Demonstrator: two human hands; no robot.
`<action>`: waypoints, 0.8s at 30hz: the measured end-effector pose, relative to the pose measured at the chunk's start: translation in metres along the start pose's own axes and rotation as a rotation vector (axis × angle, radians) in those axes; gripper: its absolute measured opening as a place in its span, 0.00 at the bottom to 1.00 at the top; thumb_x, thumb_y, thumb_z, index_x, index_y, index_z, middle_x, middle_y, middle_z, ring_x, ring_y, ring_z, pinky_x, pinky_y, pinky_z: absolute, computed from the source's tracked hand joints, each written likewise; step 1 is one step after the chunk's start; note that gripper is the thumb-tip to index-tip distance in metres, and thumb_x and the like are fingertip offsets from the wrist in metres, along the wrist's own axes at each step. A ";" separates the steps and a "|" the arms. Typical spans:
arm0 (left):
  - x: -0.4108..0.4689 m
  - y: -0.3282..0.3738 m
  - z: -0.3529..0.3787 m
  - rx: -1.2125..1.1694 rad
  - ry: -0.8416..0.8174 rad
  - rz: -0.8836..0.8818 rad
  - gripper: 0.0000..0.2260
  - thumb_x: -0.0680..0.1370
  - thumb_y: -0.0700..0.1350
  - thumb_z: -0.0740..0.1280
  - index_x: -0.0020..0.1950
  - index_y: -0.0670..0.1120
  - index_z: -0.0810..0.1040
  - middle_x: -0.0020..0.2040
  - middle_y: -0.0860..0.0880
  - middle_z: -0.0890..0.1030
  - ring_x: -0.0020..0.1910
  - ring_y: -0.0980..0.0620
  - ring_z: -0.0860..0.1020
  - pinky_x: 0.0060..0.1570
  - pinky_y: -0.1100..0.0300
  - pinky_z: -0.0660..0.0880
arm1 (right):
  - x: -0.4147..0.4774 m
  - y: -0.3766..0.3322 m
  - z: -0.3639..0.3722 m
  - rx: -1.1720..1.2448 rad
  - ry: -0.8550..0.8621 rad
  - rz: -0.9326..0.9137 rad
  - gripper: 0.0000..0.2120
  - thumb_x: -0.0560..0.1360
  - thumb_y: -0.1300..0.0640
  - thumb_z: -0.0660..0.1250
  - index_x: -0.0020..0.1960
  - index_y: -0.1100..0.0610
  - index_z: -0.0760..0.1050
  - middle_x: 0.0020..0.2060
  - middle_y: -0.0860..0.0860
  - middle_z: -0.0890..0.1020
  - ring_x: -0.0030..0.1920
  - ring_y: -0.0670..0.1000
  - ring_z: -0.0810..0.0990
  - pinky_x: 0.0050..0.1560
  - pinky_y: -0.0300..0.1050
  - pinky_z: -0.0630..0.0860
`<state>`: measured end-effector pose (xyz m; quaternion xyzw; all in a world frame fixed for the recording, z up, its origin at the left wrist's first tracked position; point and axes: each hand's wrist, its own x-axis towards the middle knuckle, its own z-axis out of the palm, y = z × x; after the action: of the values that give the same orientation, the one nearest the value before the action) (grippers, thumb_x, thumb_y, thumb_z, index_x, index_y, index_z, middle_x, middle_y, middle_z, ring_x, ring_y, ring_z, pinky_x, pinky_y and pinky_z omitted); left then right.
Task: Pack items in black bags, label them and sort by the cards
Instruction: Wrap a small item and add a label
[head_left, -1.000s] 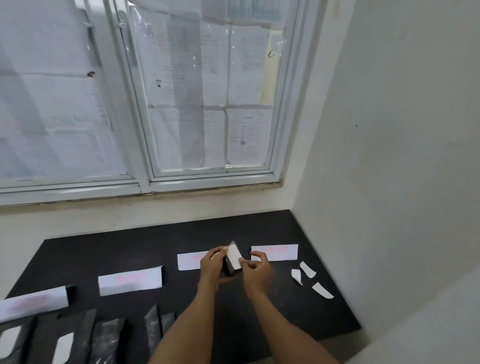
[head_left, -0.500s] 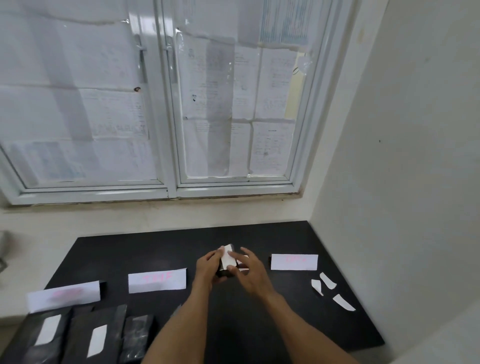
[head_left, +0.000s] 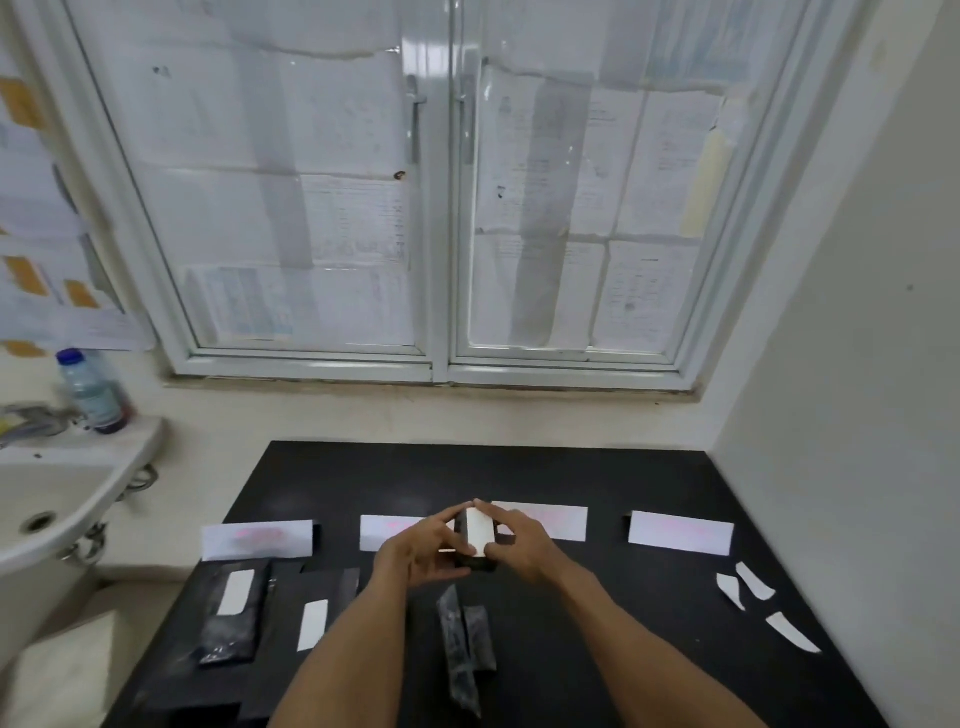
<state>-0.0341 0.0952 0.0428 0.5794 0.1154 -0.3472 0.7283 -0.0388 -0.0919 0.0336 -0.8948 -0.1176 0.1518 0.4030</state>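
Black bags (head_left: 465, 639) loose at 6 o'clock on the table (head_left: 597, 478), labelled bags (head_left: 234, 613) at 8 o'clock. Further, near the centre, small bag (head_left: 475, 538) with white label, gripped from both sides by curled fingers of left hand (head_left: 415, 553) and right hand (head_left: 524, 545). Paper scraps (head_left: 748, 587) at 3 o'clock. Behind, toward 12 o'clock, white cards (head_left: 680, 532) in a row.

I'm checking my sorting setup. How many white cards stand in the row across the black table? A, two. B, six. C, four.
C, four: the far-left card, the second card partly behind the left hand, the third card partly behind the right hand, and the far-right card; both hands hold a black bag.
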 end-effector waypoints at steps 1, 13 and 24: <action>-0.004 -0.002 -0.007 -0.007 0.016 0.001 0.32 0.68 0.26 0.66 0.65 0.55 0.76 0.63 0.36 0.76 0.58 0.38 0.80 0.56 0.48 0.79 | 0.003 -0.003 0.006 -0.025 -0.014 -0.019 0.34 0.71 0.47 0.67 0.74 0.40 0.59 0.63 0.53 0.71 0.63 0.52 0.71 0.61 0.42 0.73; -0.058 -0.033 -0.111 -0.005 0.349 0.005 0.28 0.69 0.20 0.57 0.63 0.43 0.75 0.56 0.40 0.82 0.52 0.42 0.82 0.48 0.52 0.82 | 0.034 -0.039 0.124 0.114 -0.034 0.026 0.41 0.65 0.52 0.79 0.73 0.56 0.66 0.68 0.52 0.73 0.61 0.48 0.76 0.57 0.33 0.74; -0.063 -0.113 -0.179 0.174 0.736 -0.100 0.20 0.71 0.26 0.64 0.64 0.32 0.74 0.53 0.36 0.81 0.44 0.43 0.80 0.38 0.59 0.73 | 0.057 -0.068 0.258 0.151 -0.230 0.101 0.30 0.71 0.66 0.71 0.71 0.62 0.67 0.66 0.58 0.74 0.62 0.54 0.76 0.63 0.41 0.74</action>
<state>-0.1106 0.2745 -0.0614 0.7186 0.3673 -0.1595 0.5686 -0.0870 0.1477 -0.0870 -0.8433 -0.1063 0.2819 0.4450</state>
